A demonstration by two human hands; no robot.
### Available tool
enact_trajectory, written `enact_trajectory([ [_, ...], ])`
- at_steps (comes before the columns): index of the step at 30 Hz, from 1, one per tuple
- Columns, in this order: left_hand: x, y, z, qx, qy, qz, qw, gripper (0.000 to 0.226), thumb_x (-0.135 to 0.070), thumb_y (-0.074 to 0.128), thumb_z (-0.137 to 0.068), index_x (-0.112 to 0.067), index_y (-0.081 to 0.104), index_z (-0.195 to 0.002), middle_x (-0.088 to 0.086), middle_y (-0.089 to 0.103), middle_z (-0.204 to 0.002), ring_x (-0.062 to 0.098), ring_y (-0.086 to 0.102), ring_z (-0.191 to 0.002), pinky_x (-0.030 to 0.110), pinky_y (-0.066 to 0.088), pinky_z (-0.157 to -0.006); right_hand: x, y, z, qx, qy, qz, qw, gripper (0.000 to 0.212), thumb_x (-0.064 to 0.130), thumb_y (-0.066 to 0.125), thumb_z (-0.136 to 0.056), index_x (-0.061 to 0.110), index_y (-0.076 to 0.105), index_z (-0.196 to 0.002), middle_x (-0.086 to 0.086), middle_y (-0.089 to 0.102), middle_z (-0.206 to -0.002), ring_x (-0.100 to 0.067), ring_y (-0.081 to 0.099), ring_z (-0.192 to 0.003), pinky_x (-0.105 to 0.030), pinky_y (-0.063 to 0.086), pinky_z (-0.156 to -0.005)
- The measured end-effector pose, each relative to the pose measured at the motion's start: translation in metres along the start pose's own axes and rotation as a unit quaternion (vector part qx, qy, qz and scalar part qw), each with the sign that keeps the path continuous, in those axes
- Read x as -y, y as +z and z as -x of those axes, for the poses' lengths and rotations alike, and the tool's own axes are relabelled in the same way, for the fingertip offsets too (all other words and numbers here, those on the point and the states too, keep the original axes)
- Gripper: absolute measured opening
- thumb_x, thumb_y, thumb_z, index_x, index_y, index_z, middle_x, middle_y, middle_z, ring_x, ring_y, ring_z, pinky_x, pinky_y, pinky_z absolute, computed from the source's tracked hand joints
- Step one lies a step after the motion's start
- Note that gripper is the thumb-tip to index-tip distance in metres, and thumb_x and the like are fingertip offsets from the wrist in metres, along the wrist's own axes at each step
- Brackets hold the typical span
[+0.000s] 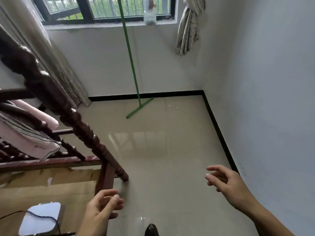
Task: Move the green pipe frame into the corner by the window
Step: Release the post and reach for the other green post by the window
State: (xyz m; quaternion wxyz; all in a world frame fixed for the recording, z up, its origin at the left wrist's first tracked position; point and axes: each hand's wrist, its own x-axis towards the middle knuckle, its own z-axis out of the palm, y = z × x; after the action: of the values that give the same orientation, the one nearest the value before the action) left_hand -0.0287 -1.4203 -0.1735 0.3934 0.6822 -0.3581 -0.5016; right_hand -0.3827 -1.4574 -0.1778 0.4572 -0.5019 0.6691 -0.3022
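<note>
The green pipe frame [132,65] stands upright against the wall under the window [109,9]. Its thin pole rises past the top of the view, and its short cross foot rests on the tiled floor near the black skirting. My left hand [102,206] hovers low at the bottom centre, fingers loosely curled, holding nothing. My right hand [226,180] is at the lower right near the side wall, fingers spread and empty. Both hands are far from the frame.
A dark carved wooden bed frame [75,120] with folded bedding fills the left side. Curtains hang at the left [56,65] and knotted at the right [189,31]. A bottle [150,16] sits on the sill. A white device [40,218] lies at the lower left.
</note>
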Motion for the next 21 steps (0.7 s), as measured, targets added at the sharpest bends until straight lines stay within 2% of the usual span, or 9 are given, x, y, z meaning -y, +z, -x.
enact_trajectory([
  [4, -0.022, -0.004, -0.077, -0.031, -0.013, 0.018, 0.999, 0.01, 0.004, 0.057, -0.089, 0.002, 0.065, -0.092, 0.029, 0.074, -0.079, 0.037, 0.068, -0.069, 0.04, 0.05, -0.065, 0.033, 0.026, -0.09, 0.028, -0.006, 0.001, 1.0, 0.015, 0.02, 0.07, -0.087, 0.025, 0.067, -0.101, -0.004, 0.075, -0.084, -0.011, 0.072, -0.075, -0.023, 0.049, -0.067],
  [8, -0.061, -0.003, -0.17, -0.013, -0.008, 0.005, 1.0, 0.008, 0.004, 0.059, -0.088, 0.001, 0.066, -0.091, 0.022, 0.076, -0.074, 0.038, 0.069, -0.074, 0.047, 0.054, -0.072, 0.073, 0.049, -0.171, 0.016, -0.019, -0.006, 1.0, 0.016, 0.018, 0.071, -0.086, 0.025, 0.067, -0.099, -0.005, 0.074, -0.082, -0.011, 0.071, -0.073, -0.025, 0.049, -0.066],
  [12, -0.127, 0.003, -0.251, 0.015, 0.018, 0.018, 1.0, 0.006, 0.0, 0.064, -0.086, 0.003, 0.064, -0.091, 0.024, 0.075, -0.073, 0.038, 0.069, -0.07, 0.039, 0.055, -0.062, 0.122, 0.057, -0.236, -0.001, -0.029, -0.023, 0.999, 0.017, 0.014, 0.072, -0.085, 0.023, 0.068, -0.099, -0.007, 0.075, -0.081, -0.013, 0.071, -0.072, -0.026, 0.05, -0.065],
  [15, -0.167, 0.01, -0.307, 0.035, 0.034, 0.003, 0.999, 0.004, -0.001, 0.061, -0.088, -0.002, 0.065, -0.09, 0.012, 0.075, -0.065, 0.025, 0.069, -0.066, 0.037, 0.051, -0.061, 0.141, 0.056, -0.286, -0.017, -0.027, -0.026, 0.999, 0.017, 0.011, 0.072, -0.085, 0.021, 0.069, -0.098, -0.009, 0.074, -0.079, -0.017, 0.07, -0.072, -0.026, 0.05, -0.064],
  [17, -0.185, 0.013, -0.338, 0.031, 0.042, -0.001, 0.999, 0.008, 0.001, 0.059, -0.088, -0.004, 0.066, -0.089, 0.012, 0.075, -0.066, 0.017, 0.07, -0.061, 0.036, 0.051, -0.06, 0.146, 0.056, -0.319, -0.018, -0.016, -0.022, 0.999, 0.016, 0.011, 0.072, -0.084, 0.02, 0.069, -0.098, -0.011, 0.074, -0.079, -0.018, 0.071, -0.071, -0.021, 0.05, -0.061],
  [19, -0.199, 0.018, -0.371, 0.027, 0.04, 0.006, 0.999, 0.007, 0.0, 0.06, -0.088, -0.004, 0.066, -0.089, 0.011, 0.076, -0.066, 0.015, 0.07, -0.059, 0.035, 0.051, -0.06, 0.15, 0.059, -0.358, -0.007, -0.005, -0.014, 1.0, 0.016, 0.012, 0.073, -0.084, 0.021, 0.07, -0.097, -0.008, 0.075, -0.079, -0.015, 0.072, -0.069, -0.017, 0.05, -0.058],
  [21, -0.21, 0.025, -0.404, 0.017, 0.025, 0.015, 0.999, 0.007, -0.009, 0.066, -0.085, -0.004, 0.066, -0.09, 0.009, 0.076, -0.066, 0.016, 0.07, -0.06, 0.033, 0.052, -0.059, 0.154, 0.061, -0.404, 0.0, 0.003, -0.004, 1.0, 0.016, 0.011, 0.074, -0.083, 0.02, 0.07, -0.095, -0.006, 0.076, -0.077, -0.014, 0.072, -0.066, -0.017, 0.049, -0.057],
])
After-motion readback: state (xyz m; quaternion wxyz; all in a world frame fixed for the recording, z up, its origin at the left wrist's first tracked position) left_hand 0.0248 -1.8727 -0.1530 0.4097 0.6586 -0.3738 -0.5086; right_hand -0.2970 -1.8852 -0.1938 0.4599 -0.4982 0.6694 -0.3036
